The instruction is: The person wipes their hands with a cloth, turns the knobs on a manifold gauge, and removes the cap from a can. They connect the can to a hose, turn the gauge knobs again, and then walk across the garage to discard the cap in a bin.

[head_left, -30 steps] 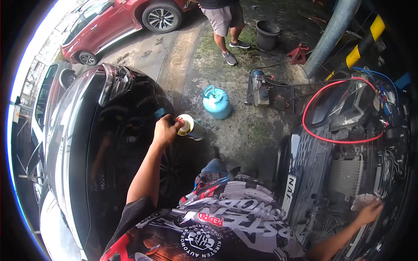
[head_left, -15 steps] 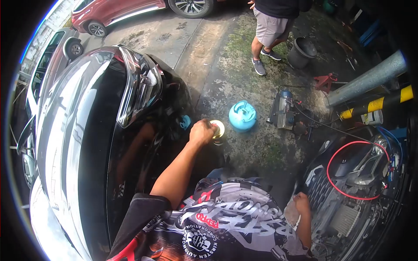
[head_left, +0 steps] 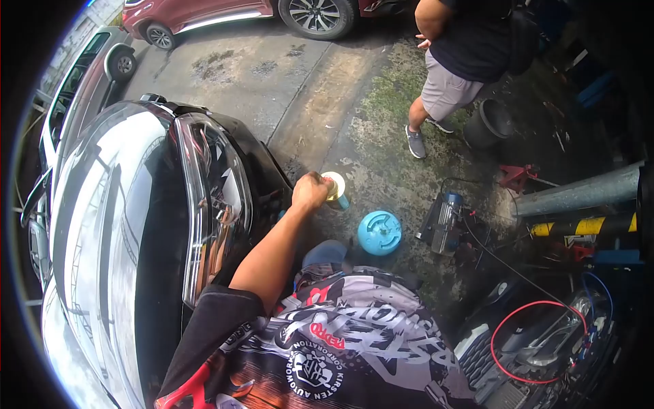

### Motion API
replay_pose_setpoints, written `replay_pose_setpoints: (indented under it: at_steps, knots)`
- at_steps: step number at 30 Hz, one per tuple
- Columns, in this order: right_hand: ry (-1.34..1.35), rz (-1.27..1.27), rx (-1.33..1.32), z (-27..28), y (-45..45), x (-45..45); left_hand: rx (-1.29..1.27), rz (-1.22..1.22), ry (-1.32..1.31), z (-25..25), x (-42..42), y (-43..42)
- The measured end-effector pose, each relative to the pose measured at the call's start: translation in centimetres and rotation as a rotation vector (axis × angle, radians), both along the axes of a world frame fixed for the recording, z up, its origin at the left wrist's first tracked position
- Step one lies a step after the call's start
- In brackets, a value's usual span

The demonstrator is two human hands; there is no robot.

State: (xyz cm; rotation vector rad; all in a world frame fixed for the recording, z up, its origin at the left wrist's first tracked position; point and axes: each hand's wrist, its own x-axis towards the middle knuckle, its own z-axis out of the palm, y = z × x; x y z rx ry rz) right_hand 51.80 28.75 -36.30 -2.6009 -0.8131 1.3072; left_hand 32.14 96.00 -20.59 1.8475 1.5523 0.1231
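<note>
My left hand [head_left: 311,193] is stretched out in front of the black car's headlight [head_left: 218,198], its fingers closed round a round gold-coloured object [head_left: 334,185]. A blue-green part shows below the gold face; I cannot make out exactly what the object is. On the concrete just beyond and to the right of it stands a light blue gas tank [head_left: 379,233], apart from the hand. My right hand is out of sight, somewhere below or behind my printed shirt [head_left: 368,320].
Close on my left is the black car's hood [head_left: 150,225]. A person [head_left: 456,68] stands ahead near a dark bucket [head_left: 488,124]. To the right are a pump-like machine [head_left: 445,221], a red jack stand [head_left: 516,177], a metal post [head_left: 579,191], a red hose [head_left: 494,347] and another car's front.
The view has tilted up. My left hand has moved forward, away from the tank, still gripping the gold-coloured object. My right hand, seen earlier with a greyish sheet, has left the view.
</note>
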Motion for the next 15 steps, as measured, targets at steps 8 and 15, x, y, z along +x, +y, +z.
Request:
replay_pose_setpoints:
  at_steps: [8,15]
  knots:
    - [-0.008,-0.145,-0.034,7.7,29.0,13.3,-0.037,0.114,-0.060,-2.8,5.1,17.6]
    - [0.054,-0.120,-0.190,11.0,48.2,19.0,-0.092,0.072,-0.009,-7.5,9.2,34.0]
